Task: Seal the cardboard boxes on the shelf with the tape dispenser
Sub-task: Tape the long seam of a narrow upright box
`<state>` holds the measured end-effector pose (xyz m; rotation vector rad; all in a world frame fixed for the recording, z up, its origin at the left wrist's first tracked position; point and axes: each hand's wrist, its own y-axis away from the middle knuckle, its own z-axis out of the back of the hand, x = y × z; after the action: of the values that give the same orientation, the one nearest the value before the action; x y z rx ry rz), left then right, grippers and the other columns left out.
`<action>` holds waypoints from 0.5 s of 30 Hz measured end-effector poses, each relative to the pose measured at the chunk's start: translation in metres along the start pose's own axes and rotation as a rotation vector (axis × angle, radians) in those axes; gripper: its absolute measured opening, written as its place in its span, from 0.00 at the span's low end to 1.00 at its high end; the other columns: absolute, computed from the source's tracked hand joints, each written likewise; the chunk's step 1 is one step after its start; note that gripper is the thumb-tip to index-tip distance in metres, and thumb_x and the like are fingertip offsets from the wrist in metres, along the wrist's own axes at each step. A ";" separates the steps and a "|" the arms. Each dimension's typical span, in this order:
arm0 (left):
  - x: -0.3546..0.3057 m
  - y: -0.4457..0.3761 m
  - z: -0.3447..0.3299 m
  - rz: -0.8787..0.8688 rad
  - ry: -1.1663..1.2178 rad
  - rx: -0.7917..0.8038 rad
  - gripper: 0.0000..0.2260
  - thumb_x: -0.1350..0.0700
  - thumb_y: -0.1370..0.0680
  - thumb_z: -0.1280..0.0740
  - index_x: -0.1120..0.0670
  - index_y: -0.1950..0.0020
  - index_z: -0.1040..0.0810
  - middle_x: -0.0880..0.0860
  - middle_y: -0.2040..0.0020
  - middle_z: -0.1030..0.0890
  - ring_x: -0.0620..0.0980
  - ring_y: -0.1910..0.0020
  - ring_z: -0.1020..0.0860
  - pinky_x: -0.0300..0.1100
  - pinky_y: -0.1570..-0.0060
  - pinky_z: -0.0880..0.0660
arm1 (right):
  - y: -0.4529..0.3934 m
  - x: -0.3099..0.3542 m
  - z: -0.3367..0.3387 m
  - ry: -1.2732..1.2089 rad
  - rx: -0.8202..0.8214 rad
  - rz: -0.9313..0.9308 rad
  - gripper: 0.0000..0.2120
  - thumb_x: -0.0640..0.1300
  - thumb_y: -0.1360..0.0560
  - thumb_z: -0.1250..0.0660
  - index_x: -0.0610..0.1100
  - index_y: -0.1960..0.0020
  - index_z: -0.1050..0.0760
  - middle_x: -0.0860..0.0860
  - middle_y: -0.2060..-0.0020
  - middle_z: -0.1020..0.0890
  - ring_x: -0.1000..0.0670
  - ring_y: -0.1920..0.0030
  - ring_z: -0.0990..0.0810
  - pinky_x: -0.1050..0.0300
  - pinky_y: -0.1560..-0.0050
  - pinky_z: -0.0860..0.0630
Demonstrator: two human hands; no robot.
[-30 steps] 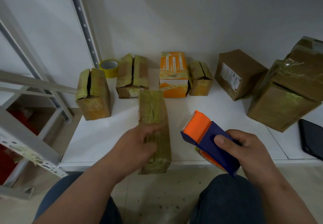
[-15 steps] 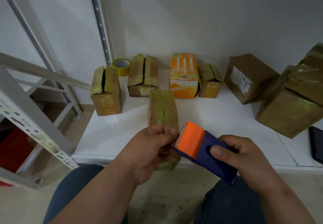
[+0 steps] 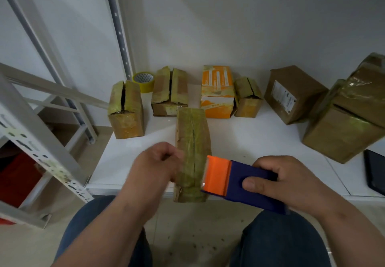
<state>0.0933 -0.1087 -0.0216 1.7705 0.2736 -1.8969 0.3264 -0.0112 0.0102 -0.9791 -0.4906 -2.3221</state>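
The left hand sits at the near left side of the long, narrow, tape-wrapped brown cardboard box, fingers curled; whether it pinches a tape end I cannot tell, the blur hides it. That box lies on the white shelf, its long axis running away from the person, near end overhanging the front edge. Just right of it, the right hand grips the blue and orange tape dispenser, its orange nose touching the box's near right edge, pointing across the seam.

Glossy-taped cardboard box; seemingly plastic dispenser.
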 end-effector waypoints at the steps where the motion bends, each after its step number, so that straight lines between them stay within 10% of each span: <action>1: 0.001 -0.005 0.009 0.033 0.069 -0.050 0.09 0.63 0.24 0.33 0.54 0.62 0.19 0.49 0.69 0.21 0.45 0.71 0.26 0.44 0.62 0.27 | 0.001 -0.003 0.006 0.007 0.000 -0.007 0.26 0.75 0.46 0.33 0.54 0.64 0.21 0.53 0.69 0.18 0.57 0.71 0.21 0.68 0.71 0.30; 15: 0.025 -0.025 0.009 0.169 0.065 -0.114 0.05 0.60 0.24 0.29 0.60 0.59 0.18 0.50 0.72 0.21 0.49 0.71 0.29 0.43 0.66 0.26 | -0.046 -0.002 0.049 0.293 0.174 -0.171 0.25 0.68 0.41 0.33 0.47 0.60 0.19 0.51 0.67 0.16 0.53 0.66 0.17 0.61 0.64 0.24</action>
<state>0.0725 -0.0980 -0.0501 1.7246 0.2425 -1.6756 0.3246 0.0509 0.0366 -0.5214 -0.6628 -2.4703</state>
